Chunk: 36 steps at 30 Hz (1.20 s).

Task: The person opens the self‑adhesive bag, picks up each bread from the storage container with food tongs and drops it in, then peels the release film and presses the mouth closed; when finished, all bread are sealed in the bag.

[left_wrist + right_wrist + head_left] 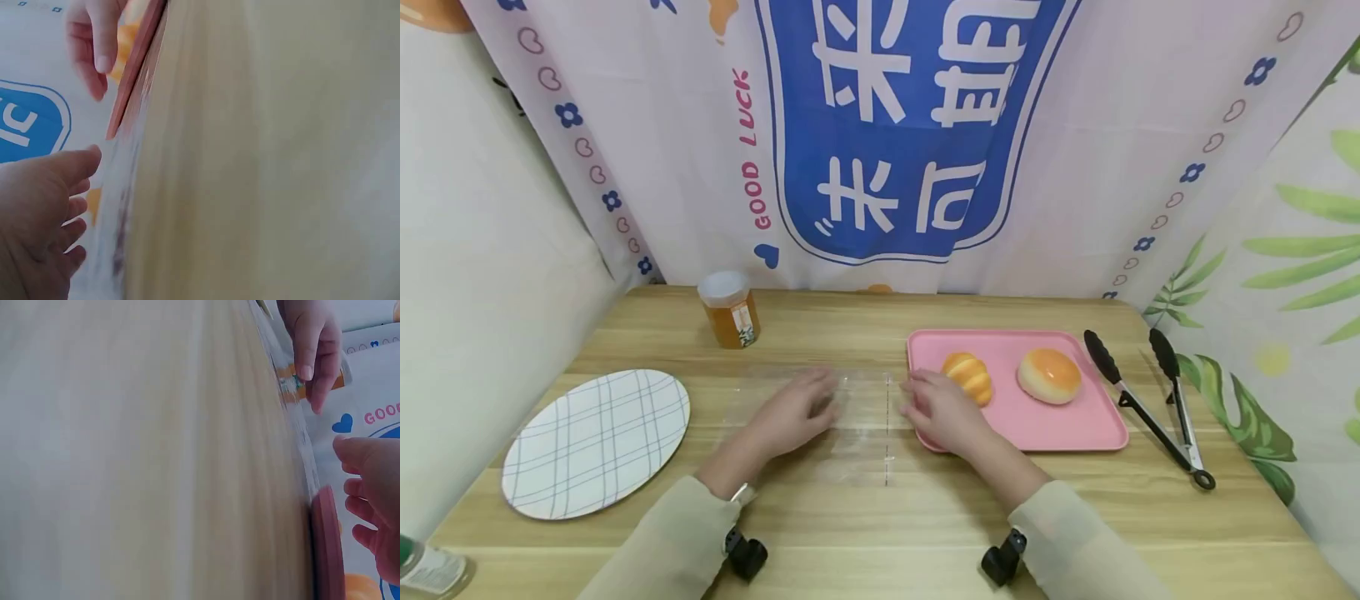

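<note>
A clear plastic bag or sheet lies flat on the wooden table between the hands in the head view. Above its left part is my left hand, fingers loosely bent and holding nothing. My right hand hovers by the left rim of a pink tray, also with relaxed fingers and nothing held. On the tray sit a ridged, croissant-like bread, partly behind the right hand, and a round glazed bun. The left wrist view shows the left hand raised off the tabletop; the right wrist view shows the right hand likewise.
Black-tipped tongs lie spread right of the tray. An oval checked plate or mat is at the left. Towards the back left stands a lidded jar of amber contents. A green-topped bottle shows at the lower left corner. A printed curtain hangs behind.
</note>
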Tool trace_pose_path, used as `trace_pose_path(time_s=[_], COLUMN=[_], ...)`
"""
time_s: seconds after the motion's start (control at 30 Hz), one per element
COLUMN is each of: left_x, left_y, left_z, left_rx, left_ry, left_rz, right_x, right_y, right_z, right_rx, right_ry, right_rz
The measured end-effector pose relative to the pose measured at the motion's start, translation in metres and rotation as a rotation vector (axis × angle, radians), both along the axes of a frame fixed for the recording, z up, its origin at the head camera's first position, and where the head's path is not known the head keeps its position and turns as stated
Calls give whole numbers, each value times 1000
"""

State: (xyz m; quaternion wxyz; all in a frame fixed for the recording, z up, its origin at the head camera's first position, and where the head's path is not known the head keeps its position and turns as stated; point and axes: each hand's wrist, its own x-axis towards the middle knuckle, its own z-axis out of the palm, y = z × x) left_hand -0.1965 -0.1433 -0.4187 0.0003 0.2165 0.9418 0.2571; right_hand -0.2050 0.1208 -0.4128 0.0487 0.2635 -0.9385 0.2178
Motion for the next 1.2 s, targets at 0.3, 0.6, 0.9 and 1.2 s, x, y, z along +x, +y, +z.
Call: trace_pose_path(time_s=[0.3,0.6,0.9,1.2], left_x=[10,9,9,10], left_y=[3,-1,-1,0], left_z=[-19,-29,-30,-27], left_rx=[46,96,82,218], left_ry=[-9,32,64,68], left_rz=[0,25,59,118], right_x=[9,13,13,14], right_y=[-16,-18,-18,-18], right_z=[-16,-21,-22,-23], right_rx=[111,144,139,148], right_ry=[39,56,57,61], right_rz=[208,202,206,202])
